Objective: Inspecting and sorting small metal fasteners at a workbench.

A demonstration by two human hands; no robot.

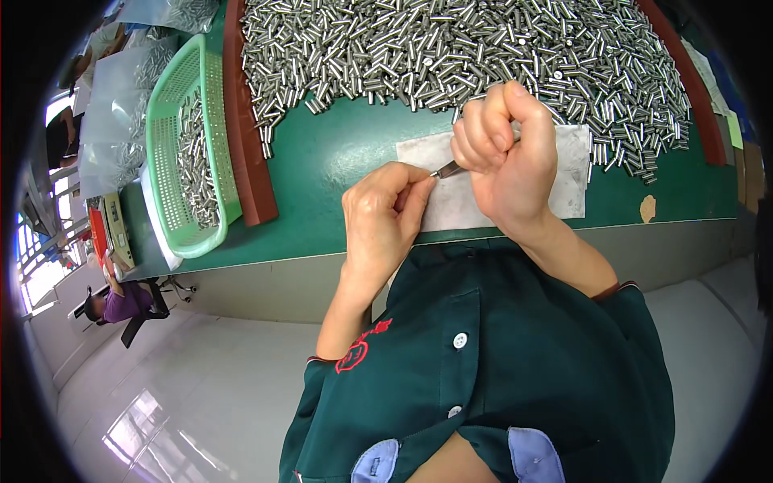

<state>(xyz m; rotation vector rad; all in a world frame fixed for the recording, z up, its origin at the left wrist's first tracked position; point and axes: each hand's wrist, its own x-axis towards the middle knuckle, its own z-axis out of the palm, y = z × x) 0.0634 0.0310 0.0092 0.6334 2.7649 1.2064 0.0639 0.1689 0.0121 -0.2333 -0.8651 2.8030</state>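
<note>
My left hand (377, 211) is closed in a pinch, its thumb and forefinger on a small metal pin (434, 175) of which only the tip shows. In my right hand (519, 165), the fingers curl round a tool with a narrow grey metal blade (449, 169), like a small knife. Its tip meets the pin or lies right beside it. Most of the tool is hidden by my fist. Beneath both hands a stained white cloth or paper sheet (459, 211) lies on the green table (322, 181). Beyond them spreads a large heap of shiny metal pins (451, 56).
Red-brown bars (250, 153) flank the heap left and right. To the left stands a light green basket (165, 161) with pins inside, near clear plastic bags (113, 121) and a scale (117, 229). A person in purple (129, 303) sits farther off.
</note>
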